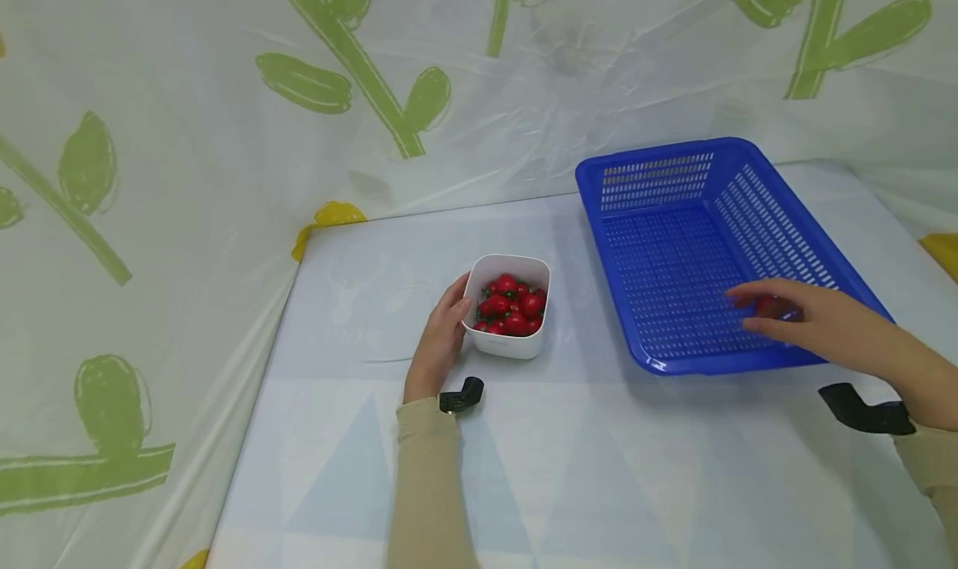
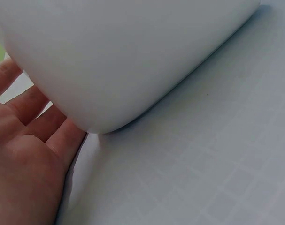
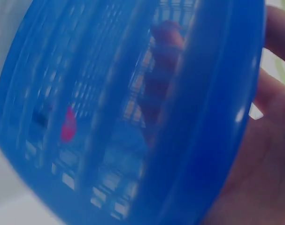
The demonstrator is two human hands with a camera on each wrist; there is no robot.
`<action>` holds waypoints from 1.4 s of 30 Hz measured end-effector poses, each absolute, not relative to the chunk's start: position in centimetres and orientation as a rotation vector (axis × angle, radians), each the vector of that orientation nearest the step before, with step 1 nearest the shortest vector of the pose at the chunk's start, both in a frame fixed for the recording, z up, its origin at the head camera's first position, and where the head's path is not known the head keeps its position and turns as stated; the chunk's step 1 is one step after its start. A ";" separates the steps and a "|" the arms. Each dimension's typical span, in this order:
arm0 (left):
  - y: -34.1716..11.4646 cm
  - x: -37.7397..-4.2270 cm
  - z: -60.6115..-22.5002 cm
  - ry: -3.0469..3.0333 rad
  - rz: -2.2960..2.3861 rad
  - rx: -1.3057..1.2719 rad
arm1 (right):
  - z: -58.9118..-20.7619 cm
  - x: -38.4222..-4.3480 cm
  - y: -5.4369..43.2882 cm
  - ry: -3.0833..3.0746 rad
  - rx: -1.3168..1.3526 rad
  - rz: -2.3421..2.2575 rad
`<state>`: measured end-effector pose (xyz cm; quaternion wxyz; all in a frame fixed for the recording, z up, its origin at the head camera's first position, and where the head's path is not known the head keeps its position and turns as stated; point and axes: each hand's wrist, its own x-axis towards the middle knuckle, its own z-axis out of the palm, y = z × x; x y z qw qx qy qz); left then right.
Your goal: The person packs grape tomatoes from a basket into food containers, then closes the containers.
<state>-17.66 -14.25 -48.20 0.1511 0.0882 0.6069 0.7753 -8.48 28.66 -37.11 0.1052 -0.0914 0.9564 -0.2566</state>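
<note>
A white square tub (image 1: 511, 346) stands on the table, filled with small red fruits with green tops (image 1: 509, 304). My left hand (image 1: 437, 336) holds the tub at its left side, thumb at the rim; in the left wrist view, fingers (image 2: 35, 105) lie along its outer wall. My right hand (image 1: 819, 315) reaches over the near right rim of a blue plastic basket (image 1: 647, 361), fingers bent and spread apart. Below the fingers, one red fruit (image 1: 765, 305) shows. Through the basket's slots in the right wrist view, the red fruit (image 3: 68, 125) appears apart from the fingertips (image 3: 166, 35).
The table has a pale cloth (image 1: 599, 477) with blue triangles. Behind and to the left hangs a white sheet (image 1: 202, 178) with green plant prints. The basket's far rim lies close to the sheet. Yellow patches (image 1: 338, 214) show at the table's far left corner.
</note>
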 end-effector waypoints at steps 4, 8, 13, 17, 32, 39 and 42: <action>-14.5 -17.6 -48.3 1.759 2.215 0.248 | -37.4 -9.0 30.1 2.777 -0.232 -0.627; -14.6 -17.8 -48.8 1.724 2.252 0.228 | -37.6 -9.5 30.7 2.786 -0.255 -0.565; -14.6 -17.9 -49.3 1.714 2.278 0.221 | -37.8 -10.4 30.9 2.822 -0.285 -0.475; -14.5 -17.9 -49.3 1.738 2.262 0.224 | -38.2 -11.1 31.0 2.789 -0.261 -0.392; -14.1 -17.9 -48.5 1.731 2.237 0.249 | -39.7 -12.3 31.4 2.715 -0.224 -0.431; -14.1 -17.3 -47.4 1.788 2.192 0.285 | -39.9 -12.2 31.3 2.614 -0.279 -0.511; -14.0 -17.2 -47.1 1.797 2.181 0.268 | -40.0 -12.3 31.2 2.578 -0.287 -0.527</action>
